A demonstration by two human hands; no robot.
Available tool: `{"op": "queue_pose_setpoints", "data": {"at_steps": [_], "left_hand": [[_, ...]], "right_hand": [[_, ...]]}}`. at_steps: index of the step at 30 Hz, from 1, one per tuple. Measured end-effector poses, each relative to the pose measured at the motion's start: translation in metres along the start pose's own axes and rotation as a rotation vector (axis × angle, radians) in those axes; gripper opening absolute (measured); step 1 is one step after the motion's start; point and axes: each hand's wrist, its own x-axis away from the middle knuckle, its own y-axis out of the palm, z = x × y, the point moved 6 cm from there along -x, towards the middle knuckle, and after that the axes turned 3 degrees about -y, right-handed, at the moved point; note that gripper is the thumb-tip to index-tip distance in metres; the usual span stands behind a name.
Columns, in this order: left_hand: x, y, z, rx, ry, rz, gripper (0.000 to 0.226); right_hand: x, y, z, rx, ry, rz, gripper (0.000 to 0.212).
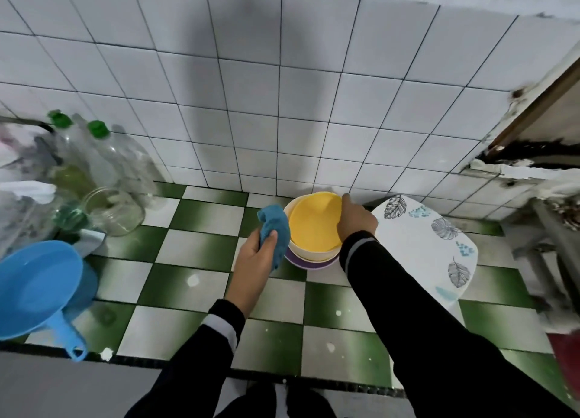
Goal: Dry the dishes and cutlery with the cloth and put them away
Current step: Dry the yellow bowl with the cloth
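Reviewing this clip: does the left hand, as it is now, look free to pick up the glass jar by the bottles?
Probably not right away: the left hand is closed around the blue cloth. The path across the tiles to the glass jar looks unobstructed.

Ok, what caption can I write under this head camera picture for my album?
Left hand holds the blue cloth while the right hand grips the yellow dish atop stacked bowls.
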Motion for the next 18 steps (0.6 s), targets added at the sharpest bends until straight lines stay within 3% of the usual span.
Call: {"op": "queue_pose_setpoints", "data": {"at_steps": [4,8,15,18], "left_hand": [[-0.003,-0.004,-0.004,0.005,-0.021,-0.023,0.013],[-0.006,-0.009,-0.007,0.006,-0.026,-0.024,0.013],[-0.005,-0.016,-0.008,0.043,-0.019,-0.025,0.013],[-0.002,-0.015,-0.008,0.052,-0.016,-0.046,0.013]], "right_hand": [[0.007,-0.018,-0.011,0.041,-0.080,0.094,0.051],[0.018,-0.028,-0.022,-0.071,-0.132,0.173,0.051],[0.032,-0.042,-0.015,-0.303,-0.060,0.261,0.049],[0.036,-0.041,-0.015,-0.344,-0.086,0.260,0.058]]}}
